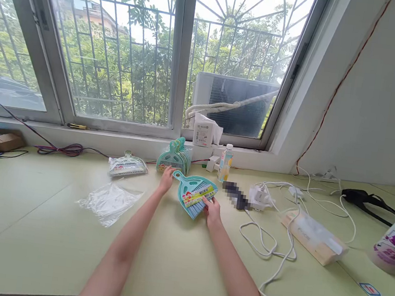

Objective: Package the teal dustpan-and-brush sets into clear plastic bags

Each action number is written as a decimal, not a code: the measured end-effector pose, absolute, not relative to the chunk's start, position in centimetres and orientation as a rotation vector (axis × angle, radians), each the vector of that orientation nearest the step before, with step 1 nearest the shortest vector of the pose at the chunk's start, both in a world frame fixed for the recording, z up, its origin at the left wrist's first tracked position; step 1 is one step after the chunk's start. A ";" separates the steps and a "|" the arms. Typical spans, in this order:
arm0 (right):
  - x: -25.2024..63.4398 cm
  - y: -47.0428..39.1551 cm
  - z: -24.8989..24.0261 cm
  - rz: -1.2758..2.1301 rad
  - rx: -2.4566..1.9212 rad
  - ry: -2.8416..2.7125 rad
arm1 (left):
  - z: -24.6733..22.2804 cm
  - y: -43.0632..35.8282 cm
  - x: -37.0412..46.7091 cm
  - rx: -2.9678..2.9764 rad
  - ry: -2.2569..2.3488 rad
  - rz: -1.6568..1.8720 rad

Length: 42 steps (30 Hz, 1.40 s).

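A mint-green dustpan [192, 188] with a brush and a yellow label is held above the tabletop [152, 268], left of the drink bottle [225, 165] and nearer the person. Its long axis slants: the looped handle points up and away to the left, the bristle end toward the person and rightward. The right hand [211, 211] has its grip closed on the lower right edge; the left hand [166, 180] is by the handle loop and the front of a stack of dustpans [179, 155], and whether its grip holds anything I cannot tell. That stack stands left of the bottle; farther left lie a wrapped dustpan set [127, 166] and, nearer the person, clear plastic [110, 203]. Right of the bottle are white cables [294, 228] and a plastic-wrapped pack [313, 236]. The pale green surface meets a windowsill [136, 144] behind the bottle, below barred windows with foliage outside; a white wall [388, 105] rises to the right.
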State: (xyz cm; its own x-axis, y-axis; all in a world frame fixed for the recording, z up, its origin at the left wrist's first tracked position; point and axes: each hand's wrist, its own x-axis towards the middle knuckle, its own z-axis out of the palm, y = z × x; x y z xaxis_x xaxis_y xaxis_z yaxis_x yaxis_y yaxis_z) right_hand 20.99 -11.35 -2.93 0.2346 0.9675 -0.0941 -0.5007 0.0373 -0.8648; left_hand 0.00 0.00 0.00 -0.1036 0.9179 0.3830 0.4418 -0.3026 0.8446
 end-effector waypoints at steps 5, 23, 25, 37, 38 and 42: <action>20.6 -11.7 -2.9 1.303 -0.855 -0.696 | -0.8 -5.4 2.0 1.235 1.170 1.320; 22.3 -13.6 -1.6 0.987 -1.160 -0.843 | -2.6 -14.0 -1.7 0.880 1.215 1.518; 24.2 -13.1 -1.2 0.797 -1.101 -0.563 | -2.5 -14.0 -1.3 0.905 1.196 1.478; 19.1 -16.2 -0.8 0.166 -1.407 -1.733 | -1.6 -15.2 1.4 1.190 1.066 1.204; 18.4 -16.4 -0.9 0.089 -1.389 -1.842 | -1.5 -15.2 1.5 1.206 1.073 1.210; 17.7 -16.9 -0.9 -0.062 -1.422 -1.938 | -1.3 -15.6 1.9 1.323 1.095 1.170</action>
